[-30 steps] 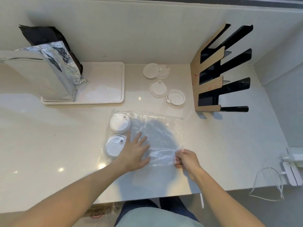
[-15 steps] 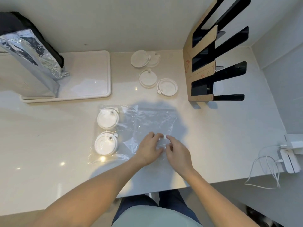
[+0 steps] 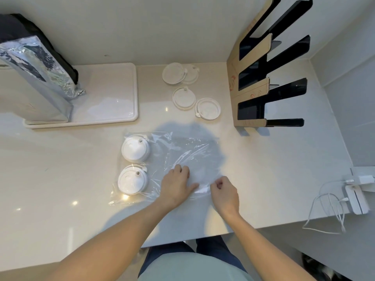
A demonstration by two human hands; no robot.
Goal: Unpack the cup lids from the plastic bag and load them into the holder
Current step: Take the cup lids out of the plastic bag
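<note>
A clear plastic bag (image 3: 182,151) lies flat on the white counter. Inside its left end sit two white cup lids, one farther (image 3: 135,148) and one nearer (image 3: 133,180). My left hand (image 3: 176,185) rests on the bag's near right part, fingers bent, thumb against the film. My right hand (image 3: 224,191) pinches the bag's near right edge with curled fingers. Several loose white lids (image 3: 183,97) lie on the counter behind the bag. The black and cardboard slotted holder (image 3: 263,82) stands at the back right, its slots showing no lids.
A white tray (image 3: 113,98) at the back left carries a tall foil bag (image 3: 34,74). A white charger with cables (image 3: 353,197) lies at the counter's right edge. A wall runs along the back and right.
My left hand left its flat press near the bagged lids and came to the bag's near right edge beside my right hand. The two hands now sit slightly apart. The camera view shifted.
</note>
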